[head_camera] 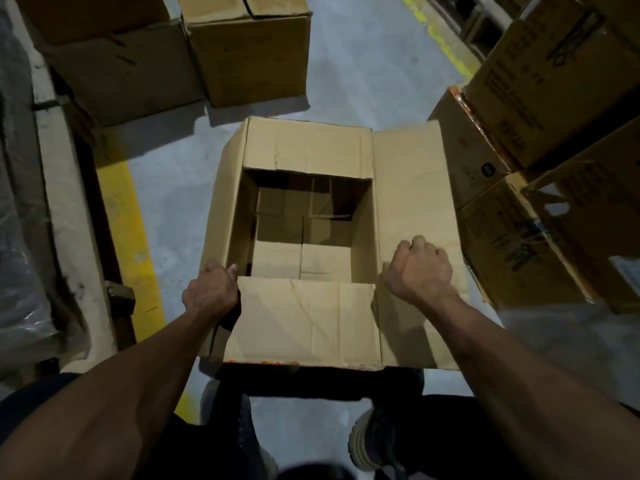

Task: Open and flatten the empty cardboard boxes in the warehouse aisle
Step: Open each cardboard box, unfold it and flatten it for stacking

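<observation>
From the head view, the open box (311,237) stands on the grey floor (363,64) just ahead of the person's shoes. The left hand (211,292) grips its near left edge; the right hand (420,268) rests curled on the right flap (grip unclear). Stacked boxes (554,133) crowd the box's right side; bare floor lies beyond its far edge.

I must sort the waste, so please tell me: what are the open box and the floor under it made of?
Box: plain brown cardboard, matte, judging by its creases and fold lines. Floor: looks like smooth grey concrete, perhaps coated, with worn yellow painted lines.
</observation>
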A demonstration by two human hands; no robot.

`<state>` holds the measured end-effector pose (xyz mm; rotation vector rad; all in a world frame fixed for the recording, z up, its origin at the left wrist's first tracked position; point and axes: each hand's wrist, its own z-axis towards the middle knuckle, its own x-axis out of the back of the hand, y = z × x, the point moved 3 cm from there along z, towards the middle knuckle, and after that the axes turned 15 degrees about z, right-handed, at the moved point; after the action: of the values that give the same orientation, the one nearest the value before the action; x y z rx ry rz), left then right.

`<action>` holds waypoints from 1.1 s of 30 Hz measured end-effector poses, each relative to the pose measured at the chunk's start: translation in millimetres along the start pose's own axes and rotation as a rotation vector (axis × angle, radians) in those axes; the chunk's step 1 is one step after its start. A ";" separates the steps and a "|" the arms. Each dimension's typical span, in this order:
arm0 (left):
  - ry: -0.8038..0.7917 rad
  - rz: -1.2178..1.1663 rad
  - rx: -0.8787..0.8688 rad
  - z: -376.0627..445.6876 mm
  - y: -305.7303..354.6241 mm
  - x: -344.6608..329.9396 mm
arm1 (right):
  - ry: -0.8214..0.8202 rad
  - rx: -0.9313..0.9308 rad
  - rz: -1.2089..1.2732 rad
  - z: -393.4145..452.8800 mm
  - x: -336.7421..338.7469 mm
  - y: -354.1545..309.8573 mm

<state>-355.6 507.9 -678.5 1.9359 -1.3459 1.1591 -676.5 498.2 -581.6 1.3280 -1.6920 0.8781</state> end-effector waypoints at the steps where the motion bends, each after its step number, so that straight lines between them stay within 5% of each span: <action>1: 0.000 0.006 0.002 0.3 0.6 -0.4 | -0.025 -0.052 0.108 4.5 -10.0 1.8; 7: 0.044 0.032 -0.009 -4.4 4.6 3.6 | -0.120 -0.224 0.331 24.2 -56.9 -2.1; 10: 0.092 0.061 -0.032 -3.5 4.2 2.4 | -0.074 -0.226 0.215 25.9 -67.7 -4.0; 17: 0.210 -0.081 -0.082 6.8 17.0 19.4 | 0.084 -0.181 0.453 51.7 -47.0 -13.8; 22: 0.265 0.043 -0.438 15.1 41.2 47.1 | 0.093 -0.228 0.648 72.4 -34.3 -2.2; 26: 0.155 0.248 -0.738 0.2 71.8 47.1 | 0.026 -0.296 0.791 71.5 -35.6 8.1; 33: -0.068 -0.041 -0.693 -0.5 71.3 76.4 | -0.151 -0.440 1.204 69.7 -37.1 23.6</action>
<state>-410.6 443.9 -616.8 1.4869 -1.4800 0.4995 -706.3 457.6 -646.8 -0.0373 -2.6146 0.9207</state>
